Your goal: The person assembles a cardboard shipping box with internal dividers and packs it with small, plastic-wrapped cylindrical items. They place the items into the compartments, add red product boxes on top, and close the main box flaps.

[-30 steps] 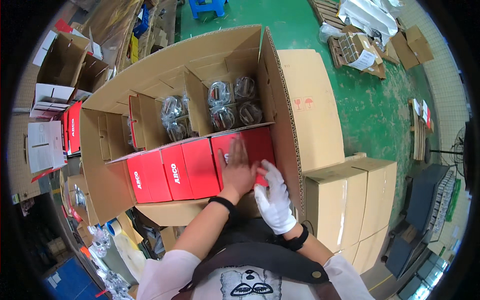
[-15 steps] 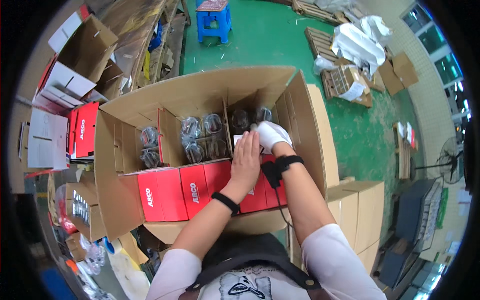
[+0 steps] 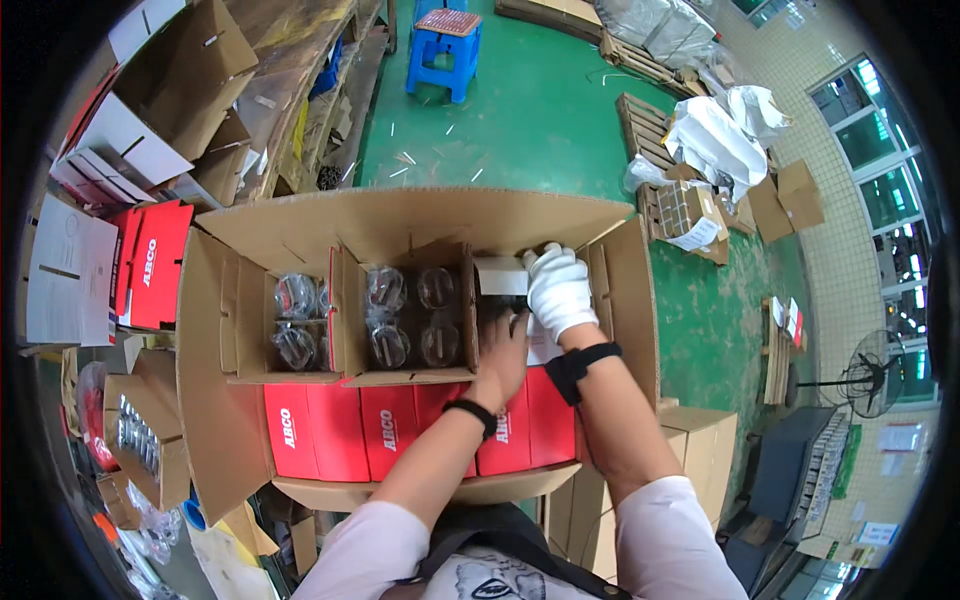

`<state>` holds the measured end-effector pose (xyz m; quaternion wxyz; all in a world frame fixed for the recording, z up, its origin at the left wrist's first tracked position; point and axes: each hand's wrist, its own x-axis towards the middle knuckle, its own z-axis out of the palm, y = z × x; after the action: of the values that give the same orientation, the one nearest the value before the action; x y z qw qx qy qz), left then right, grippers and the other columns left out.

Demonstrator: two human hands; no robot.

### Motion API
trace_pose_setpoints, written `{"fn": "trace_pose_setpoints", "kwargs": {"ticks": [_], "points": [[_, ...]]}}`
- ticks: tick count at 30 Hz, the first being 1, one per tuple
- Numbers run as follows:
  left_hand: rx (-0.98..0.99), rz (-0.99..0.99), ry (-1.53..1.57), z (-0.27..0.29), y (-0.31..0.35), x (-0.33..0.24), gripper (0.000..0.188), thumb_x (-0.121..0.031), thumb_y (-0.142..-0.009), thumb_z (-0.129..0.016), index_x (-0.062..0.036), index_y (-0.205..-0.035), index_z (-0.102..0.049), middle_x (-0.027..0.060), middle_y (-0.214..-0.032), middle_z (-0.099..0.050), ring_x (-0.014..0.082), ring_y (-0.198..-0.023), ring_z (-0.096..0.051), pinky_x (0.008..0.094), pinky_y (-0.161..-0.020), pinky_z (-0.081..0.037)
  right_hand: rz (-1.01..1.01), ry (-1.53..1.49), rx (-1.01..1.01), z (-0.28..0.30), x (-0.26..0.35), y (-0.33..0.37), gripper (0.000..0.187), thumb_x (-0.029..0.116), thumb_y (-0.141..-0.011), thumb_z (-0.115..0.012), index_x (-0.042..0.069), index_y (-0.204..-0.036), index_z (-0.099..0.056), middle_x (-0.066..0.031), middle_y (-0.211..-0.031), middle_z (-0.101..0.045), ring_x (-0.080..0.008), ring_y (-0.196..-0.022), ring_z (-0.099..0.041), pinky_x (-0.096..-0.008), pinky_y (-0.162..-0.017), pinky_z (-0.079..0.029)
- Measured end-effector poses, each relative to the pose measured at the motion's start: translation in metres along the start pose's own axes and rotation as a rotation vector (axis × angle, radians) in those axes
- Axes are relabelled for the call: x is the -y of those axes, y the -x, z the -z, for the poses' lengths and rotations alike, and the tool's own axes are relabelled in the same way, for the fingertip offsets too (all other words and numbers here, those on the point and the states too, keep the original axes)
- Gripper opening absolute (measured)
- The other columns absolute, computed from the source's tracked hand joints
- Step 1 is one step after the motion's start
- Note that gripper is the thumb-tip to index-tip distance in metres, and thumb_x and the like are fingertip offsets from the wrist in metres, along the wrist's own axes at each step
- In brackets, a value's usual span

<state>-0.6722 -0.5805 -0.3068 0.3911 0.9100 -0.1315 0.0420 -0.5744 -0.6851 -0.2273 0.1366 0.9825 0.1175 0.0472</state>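
Note:
A large brown carton (image 3: 420,212) stands before me with its flaps up. At its right end, a smaller box shows white inner flaps (image 3: 503,277). My left hand (image 3: 503,352), bare with a black wristband, reaches into this box with fingers stretched out; their tips are in shadow. On its right side, my right hand (image 3: 560,287), in a white glove, has its fingers curled over the box's edge beside the back flap. Clear-wrapped round items (image 3: 387,287) stand in the open boxes to the left. Closed red boxes (image 3: 335,430) line the carton's near side.
A cardboard divider (image 3: 340,310) rises between the left boxes. More cartons (image 3: 690,450) stand at right, and a red box (image 3: 158,262) lies outside at left. Beyond are a blue stool (image 3: 443,58), a workbench (image 3: 285,60), a loaded pallet (image 3: 690,190) and a fan (image 3: 868,375).
My hands, close together over the right box before, have moved apart. White flaps now show there, and its wrapped items are no longer visible. The view has shifted slightly.

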Motion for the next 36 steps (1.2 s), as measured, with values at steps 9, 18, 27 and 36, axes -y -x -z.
{"fn": "trace_pose_setpoints", "kwargs": {"ticks": [9, 18, 27, 36], "points": [[0.120, 0.026, -0.038, 0.010, 0.006, 0.007, 0.038, -0.018, -0.089, -0.057, 0.0002, -0.122, -0.054, 0.0221, -0.127, -0.046, 0.0424, -0.117, -0.044, 0.0482, -0.103, -0.036, -0.066, -0.685, 0.399, 0.022, -0.013, 0.012, 0.060, 0.017, -0.066, -0.071, 0.010, -0.125, -0.062, -0.0150, -0.118, -0.063, -0.0297, -0.111, -0.058, -0.0411, -0.101, -0.041], [0.001, -0.057, -0.157, 0.014, -0.003, -0.012, 0.062, -0.018, -0.083, -0.063, 0.0006, -0.138, -0.043, 0.0196, -0.147, -0.034, 0.0366, -0.138, -0.030, 0.0528, -0.113, -0.022, -0.389, -0.527, 0.073, -0.038, 0.012, 0.052, 0.009, 0.017, -0.081, -0.060, 0.009, -0.084, -0.063, -0.0203, -0.093, -0.063, -0.0374, -0.084, -0.063, -0.0488, -0.075, -0.051], [0.104, 0.035, -0.076, 0.002, -0.005, 0.007, 0.052, -0.030, -0.096, -0.046, 0.0003, -0.138, -0.043, 0.0204, -0.150, -0.033, 0.0317, -0.141, -0.028, 0.0443, -0.115, -0.023, -0.743, -0.791, 0.000, 0.071, 0.001, 0.066, 0.036, 0.023, -0.091, -0.056, 0.001, -0.119, -0.055, -0.0279, -0.107, -0.062, -0.0433, -0.105, -0.059, -0.0478, -0.095, -0.046], [0.042, 1.042, 1.505, -0.011, -0.024, -0.021, 0.039, -0.038, -0.102, -0.039, -0.0065, -0.116, -0.057, 0.0064, -0.108, -0.065, 0.0200, -0.093, -0.063, 0.0380, -0.079, -0.052, -0.453, -0.918, -0.098, -0.031, 0.019, 0.058, 0.066, 0.034, -0.084, -0.064, 0.000, -0.137, -0.046, -0.0252, -0.143, -0.042, -0.0387, -0.131, -0.043, -0.0411, -0.111, -0.033]]}}
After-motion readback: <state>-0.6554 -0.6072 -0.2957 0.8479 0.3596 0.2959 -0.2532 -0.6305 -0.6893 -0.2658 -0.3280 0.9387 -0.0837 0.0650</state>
